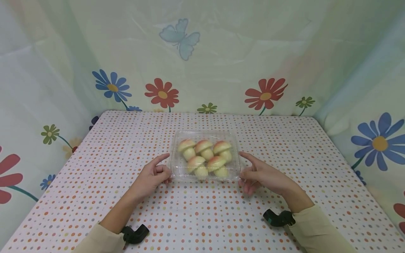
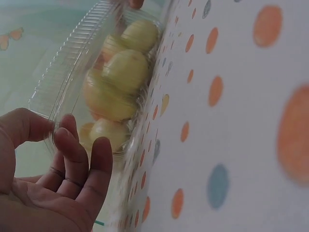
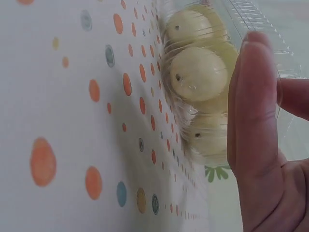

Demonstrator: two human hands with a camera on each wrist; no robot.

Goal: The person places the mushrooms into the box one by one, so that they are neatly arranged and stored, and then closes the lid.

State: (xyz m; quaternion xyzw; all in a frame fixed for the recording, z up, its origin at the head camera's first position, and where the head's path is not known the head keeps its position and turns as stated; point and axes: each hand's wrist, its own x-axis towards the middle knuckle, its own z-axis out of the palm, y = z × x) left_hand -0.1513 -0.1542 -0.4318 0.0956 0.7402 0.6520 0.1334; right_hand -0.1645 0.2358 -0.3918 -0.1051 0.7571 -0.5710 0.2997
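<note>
A clear plastic clamshell box [image 1: 205,135] lies near the middle of the table with its lid down. Through the plastic show several mushroom-shaped pieces [image 1: 204,146] with pale yellow stems and caps blushed red. At the box's left side, my left hand [image 1: 154,176] pinches the rim between thumb and fingers, its index finger stretched forward. My right hand [image 1: 265,174] does the same at the right side, thumb and a finger on the rim. In the right wrist view, small dark dots mark the stem ends [image 3: 198,75]. The left wrist view has the ridged lid edge [image 2: 72,53] close up.
A dotted cloth [image 1: 202,218] covers the table. Flower-printed curtains [image 1: 215,70] hang behind and at both sides. Black wrist devices [image 1: 136,234] are worn at both sleeve cuffs, close above the tabletop.
</note>
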